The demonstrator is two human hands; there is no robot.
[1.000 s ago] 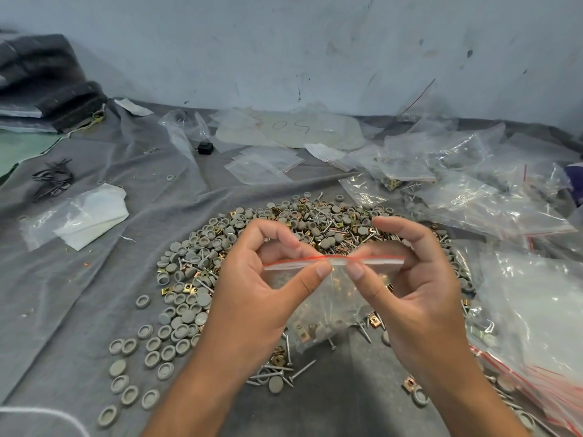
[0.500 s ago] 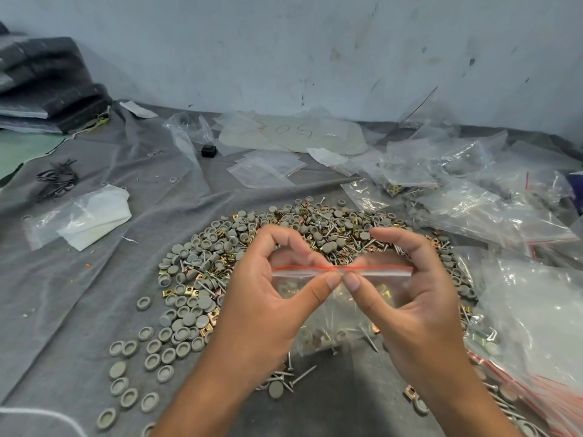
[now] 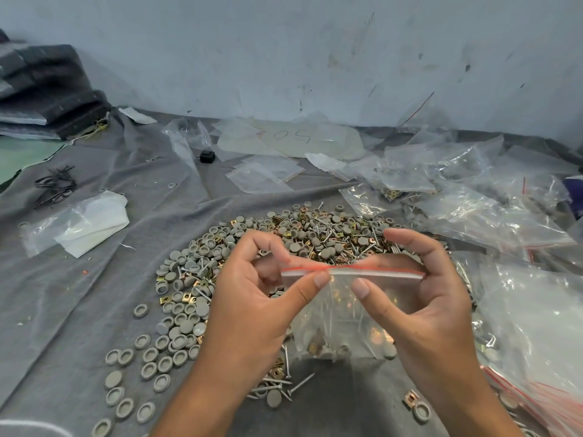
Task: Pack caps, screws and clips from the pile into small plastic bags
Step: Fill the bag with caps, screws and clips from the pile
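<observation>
Both hands met at the centre of the frame, pinching one small clear plastic zip bag with a red stripe along its top (image 3: 347,313). The left hand (image 3: 252,313) gripped the left part of the bag's sealing strip between thumb and curled forefinger; the right hand (image 3: 422,304) gripped the right part the same way, its forefinger arched over the far corner. The two thumb tips lay close together, just apart, at the middle of the strip. The bag hung below the strip, and grey caps, screws and a brass-coloured clip showed through its lower part, just above the cloth.

Behind and to the left of the hands spread the loose pile of round grey plastic caps, silver screws and brass-coloured square clips (image 3: 284,234), reaching from centre frame down toward the lower left, where single caps lay scattered apart from one another. A few screws and caps sat directly under the bag. All of it rested on a wrinkled grey cloth (image 3: 94,294), whose bare stretches lay at the left and at the bottom centre between the forearms.

Along the right edge of the frame a heap of clear plastic bags (image 3: 492,216) crowded close to the right wrist. A flat white folded sheet inside clear plastic (image 3: 91,222) lay at the middle left, well apart from the pile. A scuffed pale wall (image 3: 284,58) closed off the upper part of the frame.
</observation>
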